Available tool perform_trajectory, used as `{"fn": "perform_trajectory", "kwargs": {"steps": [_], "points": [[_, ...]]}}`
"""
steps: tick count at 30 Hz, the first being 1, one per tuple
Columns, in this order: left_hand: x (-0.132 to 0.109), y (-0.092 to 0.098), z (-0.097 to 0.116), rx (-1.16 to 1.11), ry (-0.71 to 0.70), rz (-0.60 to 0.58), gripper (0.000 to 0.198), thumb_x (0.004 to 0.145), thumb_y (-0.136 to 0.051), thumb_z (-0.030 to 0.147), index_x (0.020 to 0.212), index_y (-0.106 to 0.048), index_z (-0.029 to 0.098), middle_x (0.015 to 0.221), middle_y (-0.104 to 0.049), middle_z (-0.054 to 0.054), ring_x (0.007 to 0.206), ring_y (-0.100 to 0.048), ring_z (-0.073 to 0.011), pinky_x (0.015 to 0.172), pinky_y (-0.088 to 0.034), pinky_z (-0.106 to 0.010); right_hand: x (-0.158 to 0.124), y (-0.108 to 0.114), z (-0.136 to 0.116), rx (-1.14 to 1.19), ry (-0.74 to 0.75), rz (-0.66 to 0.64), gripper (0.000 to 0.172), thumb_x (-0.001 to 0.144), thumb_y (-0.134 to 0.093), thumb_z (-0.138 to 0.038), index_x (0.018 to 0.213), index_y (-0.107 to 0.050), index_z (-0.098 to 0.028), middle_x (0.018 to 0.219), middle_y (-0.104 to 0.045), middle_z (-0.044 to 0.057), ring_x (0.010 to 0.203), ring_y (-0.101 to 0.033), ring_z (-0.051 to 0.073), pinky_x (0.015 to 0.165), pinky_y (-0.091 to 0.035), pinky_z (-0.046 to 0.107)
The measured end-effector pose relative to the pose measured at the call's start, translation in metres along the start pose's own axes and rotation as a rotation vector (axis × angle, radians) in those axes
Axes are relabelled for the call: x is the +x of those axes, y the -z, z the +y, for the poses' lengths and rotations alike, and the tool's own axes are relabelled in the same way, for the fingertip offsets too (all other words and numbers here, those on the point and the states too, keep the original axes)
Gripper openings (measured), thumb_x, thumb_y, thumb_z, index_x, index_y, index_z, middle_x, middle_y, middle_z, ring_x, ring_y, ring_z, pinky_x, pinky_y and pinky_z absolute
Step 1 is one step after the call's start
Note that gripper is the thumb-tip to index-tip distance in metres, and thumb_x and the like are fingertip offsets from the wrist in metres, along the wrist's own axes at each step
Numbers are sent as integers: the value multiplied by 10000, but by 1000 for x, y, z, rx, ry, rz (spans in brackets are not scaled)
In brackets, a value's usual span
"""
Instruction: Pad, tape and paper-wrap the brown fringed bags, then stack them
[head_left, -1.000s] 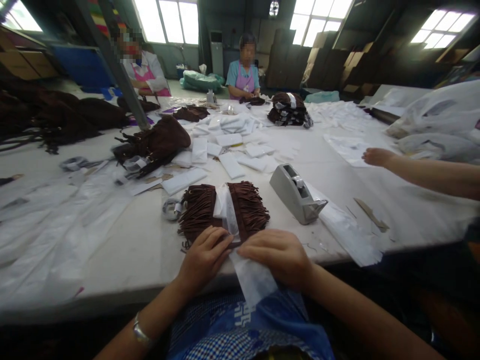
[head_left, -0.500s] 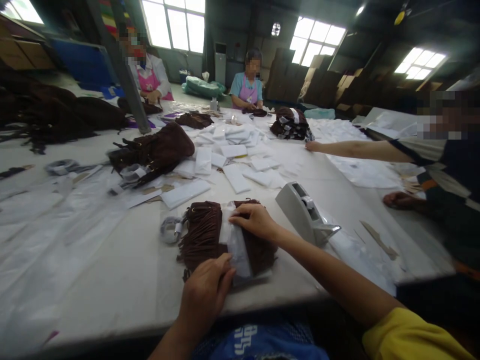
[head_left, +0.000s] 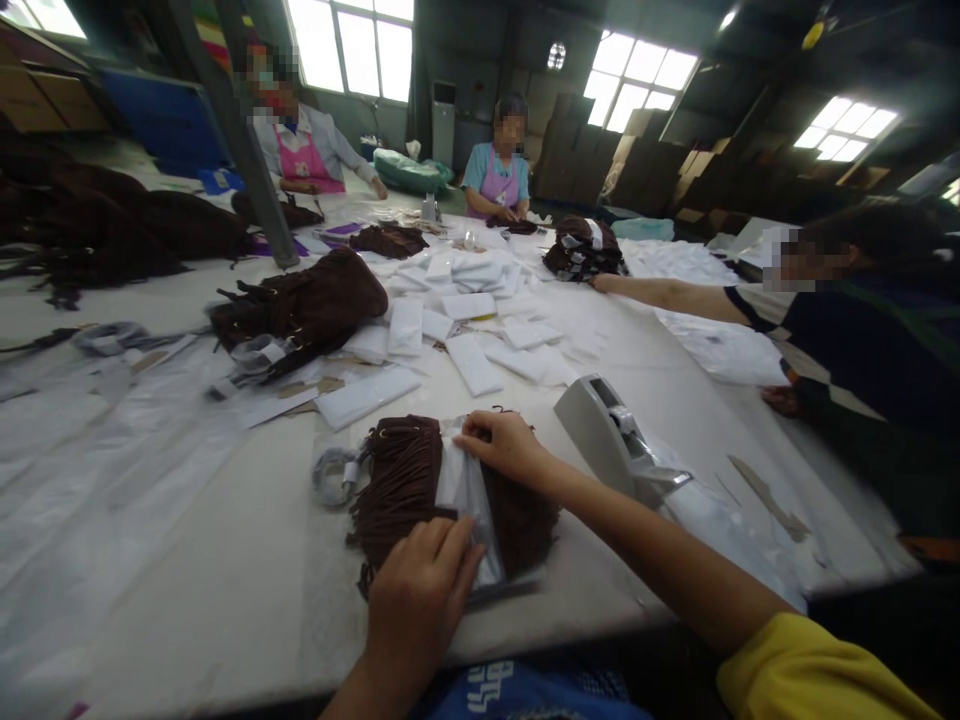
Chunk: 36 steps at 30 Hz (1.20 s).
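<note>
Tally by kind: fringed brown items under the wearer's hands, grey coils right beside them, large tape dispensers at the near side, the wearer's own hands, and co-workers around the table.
Fringed brown item: 1
Grey coil: 1
Large tape dispenser: 1
Wearer's hands, left and right: 2
Co-workers: 3
Total: 8

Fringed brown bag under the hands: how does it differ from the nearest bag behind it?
The fringed bag lies flattened; the rear bag bulges. A white band crosses the fringed bag; the rear bag shows none. Left hand and right hand are on the fringed bag; neither touches the rear bag. Both are dark brown.
</note>
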<state>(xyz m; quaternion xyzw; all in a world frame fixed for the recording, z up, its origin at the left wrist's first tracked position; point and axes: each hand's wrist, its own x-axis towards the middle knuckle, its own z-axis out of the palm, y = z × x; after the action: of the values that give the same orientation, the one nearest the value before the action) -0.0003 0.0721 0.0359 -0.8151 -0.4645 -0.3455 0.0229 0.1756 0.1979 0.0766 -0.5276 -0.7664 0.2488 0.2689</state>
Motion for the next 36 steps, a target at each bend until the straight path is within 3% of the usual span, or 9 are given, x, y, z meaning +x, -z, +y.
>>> {"fn": "perform_trajectory", "kwargs": {"steps": [5,9,13,19,22,24,28,32,36], "points": [[11,-1,-3,109,-134,-53,377,940,-523,265,1308,-583,207,1424,-545,-132,1315,-493,-337,1059,-418,-521,6,-2,4,-47,-3,-3,157,845,-713,-328,805,-675,-180,697,-681,-9,631,-589,111,609,-395,219],[20,-4,-12,148,-203,-222,534,925,-527,291,1438,-453,164,1512,-444,-147,1400,-403,-335,1091,-394,-538,18,-4,9,-45,-34,-30,153,822,-740,-302,822,-656,-174,678,-664,-13,614,-586,112,591,-401,218],[22,-3,-18,159,-141,-364,624,920,-533,348,1481,-378,123,1527,-419,-139,1400,-414,-288,1089,-426,-464,13,12,4,-4,-17,1,267,828,-717,-200,1078,-624,-207,841,-719,-10,610,-612,110,635,-466,234],[20,-4,-19,151,-146,-351,620,936,-504,363,1491,-365,123,1524,-423,-131,1394,-424,-279,1052,-468,-439,-67,91,25,-177,13,438,227,913,-601,-307,1126,-644,-243,1133,-701,54,797,-693,177,780,-547,319],[17,-9,-22,125,-168,-317,645,948,-481,383,1515,-314,126,1527,-419,-142,1399,-417,-283,1048,-470,-453,-121,131,60,-351,-158,600,197,893,-600,-355,1000,-700,-224,1205,-687,81,1101,-647,266,1005,-470,431],[16,-12,-26,111,-192,-303,672,954,-466,407,1532,-271,126,1533,-408,-150,1403,-409,-291,1058,-459,-467,-150,145,82,-353,-340,573,248,874,-599,-403,937,-733,-204,1256,-669,108,1190,-604,298,1066,-417,473],[16,-17,-31,82,-235,-277,691,970,-410,455,1550,-222,130,1533,-408,-155,1397,-415,-308,1075,-437,-485,-177,147,103,-4,-600,439,369,862,-585,-522,922,-779,-214,1321,-638,105,1246,-570,301,1115,-356,478],[16,-17,-32,65,-244,-264,705,975,-362,524,1546,-245,128,1523,-423,-159,1386,-428,-321,1082,-428,-491,-173,143,97,513,-635,485,334,717,-761,-512,821,-792,-197,1372,-600,106,1302,-516,307,1136,-333,440],[15,-17,-32,68,-241,-255,703,976,-348,534,1539,-263,122,1529,-416,-156,1391,-420,-321,1084,-425,-492,-174,147,78,713,-649,585,307,610,-857,-438,770,-790,-185,1397,-577,109,1270,-535,300,1092,-394,412]]}}
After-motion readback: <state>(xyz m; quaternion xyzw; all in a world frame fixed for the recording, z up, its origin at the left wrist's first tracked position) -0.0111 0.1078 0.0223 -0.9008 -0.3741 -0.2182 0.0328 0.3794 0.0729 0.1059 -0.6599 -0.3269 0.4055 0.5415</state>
